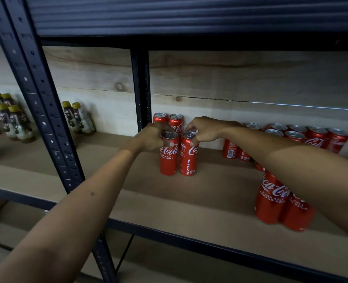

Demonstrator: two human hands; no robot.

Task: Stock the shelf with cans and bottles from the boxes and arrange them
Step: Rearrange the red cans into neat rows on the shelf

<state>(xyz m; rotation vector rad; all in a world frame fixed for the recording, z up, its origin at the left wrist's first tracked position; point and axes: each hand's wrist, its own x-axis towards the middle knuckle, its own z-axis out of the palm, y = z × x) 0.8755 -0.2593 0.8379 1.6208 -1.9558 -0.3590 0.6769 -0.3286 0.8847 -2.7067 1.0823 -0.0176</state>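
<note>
Two tall red cola cans stand side by side on the brown shelf board (pixel 199 193). My left hand (pixel 150 137) grips the top of the left can (pixel 168 158). My right hand (pixel 204 129) pinches the rim of the right can (pixel 187 158). Both cans rest upright on the board. Behind them, against the wooden back wall, stand two more red cans (pixel 170 119). A group of several red cans (pixel 303 135) fills the back right, partly hidden by my right forearm. Two red cans (pixel 275 201) stand near the front edge under that forearm.
A dark metal upright (pixel 46 127) crosses the left front, another post (pixel 140 88) stands at the back. Left of them, several yellow-capped bottles (pixel 78 117) stand on the neighbouring shelf. The upper shelf's dark edge (pixel 189 40) hangs low overhead.
</note>
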